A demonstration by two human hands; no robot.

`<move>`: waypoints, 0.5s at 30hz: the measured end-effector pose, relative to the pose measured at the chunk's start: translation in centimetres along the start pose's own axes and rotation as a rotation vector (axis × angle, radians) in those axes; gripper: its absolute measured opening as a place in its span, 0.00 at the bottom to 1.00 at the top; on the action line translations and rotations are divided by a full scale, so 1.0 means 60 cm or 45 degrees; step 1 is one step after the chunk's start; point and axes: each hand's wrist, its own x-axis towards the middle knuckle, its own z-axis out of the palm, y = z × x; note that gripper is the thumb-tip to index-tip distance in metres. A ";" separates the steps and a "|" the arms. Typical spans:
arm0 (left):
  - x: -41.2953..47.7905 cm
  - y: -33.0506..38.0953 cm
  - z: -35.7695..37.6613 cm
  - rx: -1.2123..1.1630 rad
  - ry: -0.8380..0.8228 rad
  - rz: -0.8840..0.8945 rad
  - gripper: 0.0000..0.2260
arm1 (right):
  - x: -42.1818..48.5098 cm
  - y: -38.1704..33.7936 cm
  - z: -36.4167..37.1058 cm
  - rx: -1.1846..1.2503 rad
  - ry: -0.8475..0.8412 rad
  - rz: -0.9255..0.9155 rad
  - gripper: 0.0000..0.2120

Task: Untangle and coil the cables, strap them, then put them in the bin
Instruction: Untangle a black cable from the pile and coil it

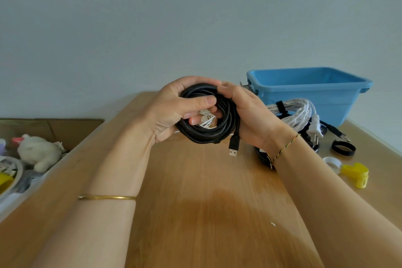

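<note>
Black cable coil [208, 124] in both hands [174, 111]

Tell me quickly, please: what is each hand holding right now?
Left hand: closed around the coiled black USB cable, thumb across it.
Right hand: closed on the same coil's right side.

There are two hands, the left hand [171, 109] and the right hand [250, 115], and each wrist wears one band: a bangle [106, 197] and a thread bracelet [282, 149]. There are three coils: a black coil [208, 135], a white coil [298, 113] and a second black coil [261, 156], partly hidden. Two plugs show, a USB plug [233, 147] and a white plug [314, 129]. Three strap rolls lie out: black roll [343, 148], white roll [331, 163], yellow roll [356, 173]. There is one bin [304, 91], one table [195, 202], one plush [39, 151] and one box [65, 128].
</note>
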 end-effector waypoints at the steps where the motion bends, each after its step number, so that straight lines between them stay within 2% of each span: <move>1: 0.001 -0.001 0.001 0.014 0.025 0.005 0.13 | 0.000 -0.002 0.001 -0.007 0.006 -0.003 0.15; 4: 0.005 -0.001 0.004 0.082 0.099 0.013 0.09 | 0.004 -0.010 0.005 -0.105 0.029 0.016 0.15; 9: 0.007 -0.002 0.002 0.153 0.196 0.050 0.08 | 0.005 -0.018 -0.005 -0.467 0.107 -0.015 0.17; 12: 0.006 -0.003 -0.006 0.164 0.204 0.031 0.08 | -0.004 -0.035 -0.006 -0.599 0.196 -0.089 0.15; 15: 0.003 -0.003 -0.006 0.191 0.174 0.035 0.08 | 0.000 -0.039 -0.009 -0.906 0.223 -0.118 0.12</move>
